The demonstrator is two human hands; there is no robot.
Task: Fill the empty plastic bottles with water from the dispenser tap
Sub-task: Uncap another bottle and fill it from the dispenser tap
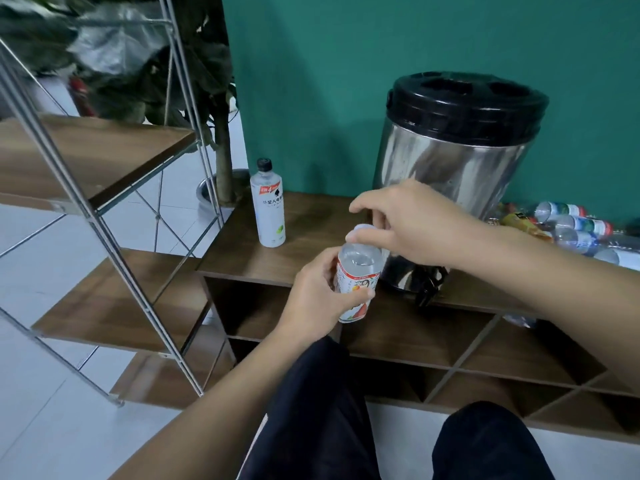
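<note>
The left hand (313, 292) grips a labelled bottle (356, 282) in front of the dispenser (457, 161), just left of its tap (427, 289), while the right hand (412, 223) pinches a white cap (363, 232) at the bottle's mouth.

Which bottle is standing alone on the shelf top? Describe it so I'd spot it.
Find the steel water dispenser with the black lid on the brown wooden cabinet. Left of it stands a tall white-labelled plastic bottle with a black cap, upright and alone; the others lie heaped at the right.

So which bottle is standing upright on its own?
The white-labelled, black-capped bottle left of the dispenser. The red-labelled one is in hand; the pile at right lies sideways.
</note>
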